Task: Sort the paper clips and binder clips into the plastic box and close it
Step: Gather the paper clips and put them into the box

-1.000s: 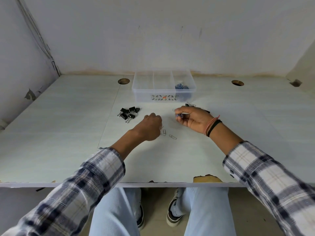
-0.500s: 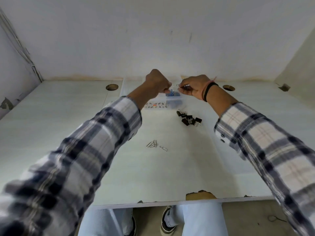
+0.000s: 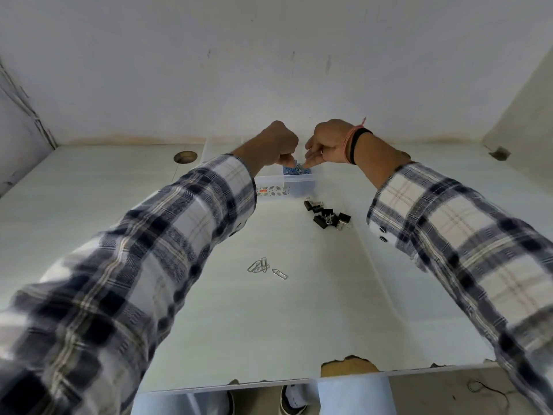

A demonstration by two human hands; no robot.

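A clear plastic box (image 3: 270, 184) with compartments stands at the far middle of the table. Its right compartment holds blue paper clips (image 3: 299, 174). My left hand (image 3: 279, 145) and my right hand (image 3: 327, 145) hover side by side over that compartment, with fingertips pinched down onto small paper clips just above the blue pile. A pile of black binder clips (image 3: 327, 217) lies in front of the box to the right. A few silver paper clips (image 3: 258, 266) lie loose mid-table, with one more (image 3: 279, 273) just to their right.
A round cable hole (image 3: 185, 157) sits in the table at the far left. White walls close in the back and both sides. The table's front edge (image 3: 348, 365) is chipped. My plaid sleeves cover much of the left and right table.
Both hands left the mid-table and reached forward to the box, then dipped their fingertips into the blue-clip compartment. My head leaned forward, so the view tilted and shifted.
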